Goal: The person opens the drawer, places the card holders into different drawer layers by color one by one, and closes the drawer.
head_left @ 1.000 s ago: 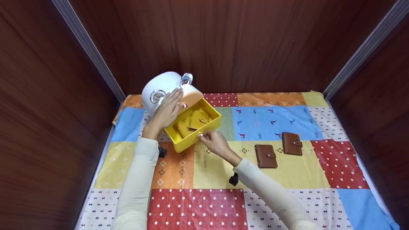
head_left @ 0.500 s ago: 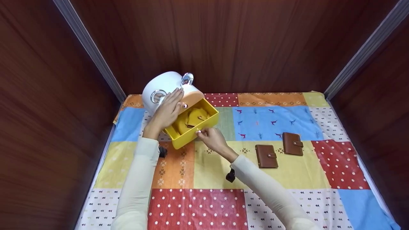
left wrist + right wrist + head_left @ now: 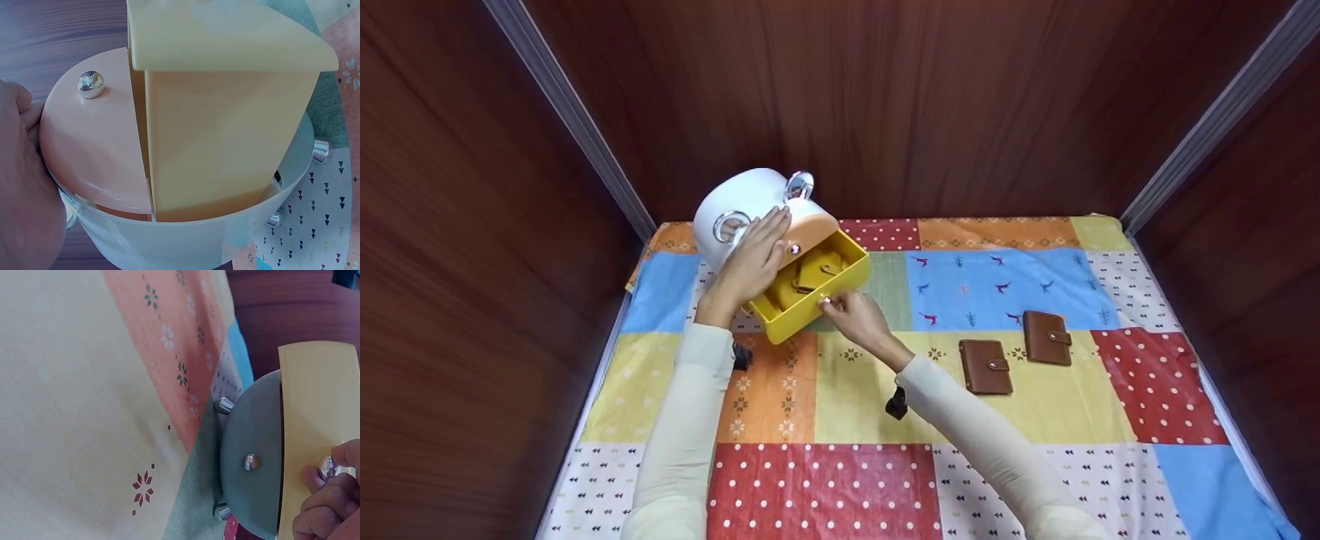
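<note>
A white rounded drawer cabinet with shiny ring-shaped ears stands at the back left of the table. Its yellow middle drawer is partly out. Inside lies a yellow snap-strap wallet or notebook, among yellow contents partly hidden in shadow. My left hand rests with straight fingers on the cabinet's top, beside the orange upper drawer front. With thumb and fingers, my right hand pinches the round silver knob of the yellow drawer. Below that shows the grey lower drawer front.
Two brown snap-strap notebooks lie on the patchwork tablecloth at the right. Wood-grain panels enclose the table at the back and both sides; the cabinet stands close to the back one.
The yellow drawer has slid a little further into the cabinet, and my right hand has moved with it, away from me and slightly left. My left hand stays on the cabinet.
</note>
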A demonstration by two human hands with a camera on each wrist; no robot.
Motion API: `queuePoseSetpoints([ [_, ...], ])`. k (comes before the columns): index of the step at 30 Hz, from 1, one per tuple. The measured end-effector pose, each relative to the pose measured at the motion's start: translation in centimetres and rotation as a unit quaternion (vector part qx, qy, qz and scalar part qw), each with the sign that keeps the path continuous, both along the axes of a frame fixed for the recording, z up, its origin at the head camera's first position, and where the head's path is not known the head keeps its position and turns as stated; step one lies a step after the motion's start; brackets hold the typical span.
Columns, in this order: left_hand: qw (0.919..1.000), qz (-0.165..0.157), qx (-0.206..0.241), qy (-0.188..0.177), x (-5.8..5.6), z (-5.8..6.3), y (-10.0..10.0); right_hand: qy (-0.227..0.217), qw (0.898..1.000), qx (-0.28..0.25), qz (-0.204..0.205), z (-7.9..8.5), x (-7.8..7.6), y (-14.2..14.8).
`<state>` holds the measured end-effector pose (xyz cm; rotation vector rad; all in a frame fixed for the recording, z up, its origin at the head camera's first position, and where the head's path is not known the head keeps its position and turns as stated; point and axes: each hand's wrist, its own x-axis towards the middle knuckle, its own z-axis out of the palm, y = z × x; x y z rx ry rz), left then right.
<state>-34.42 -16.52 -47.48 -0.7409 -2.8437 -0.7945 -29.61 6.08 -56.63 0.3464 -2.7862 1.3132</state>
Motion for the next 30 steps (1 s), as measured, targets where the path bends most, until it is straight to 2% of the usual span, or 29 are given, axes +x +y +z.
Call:
queuePoseSetpoints([
  [8,0.9999,-0.003,0.005,0.01,0.1,0.0,0.0,0.0,1.0,0.007,0.003,0.0,-0.7,-0.5],
  [17,1.0,0.002,0.005,0.0,0.3,0.1,0.1,-0.006,1.0,0.01,0.004,0.1,-1.3,-1.1],
  [30,1.0,0.0,0.007,0.004,0.1,-0.1,0.1,-0.007,0.999,0.033,-0.01,0.4,-2.2,-1.9],
])
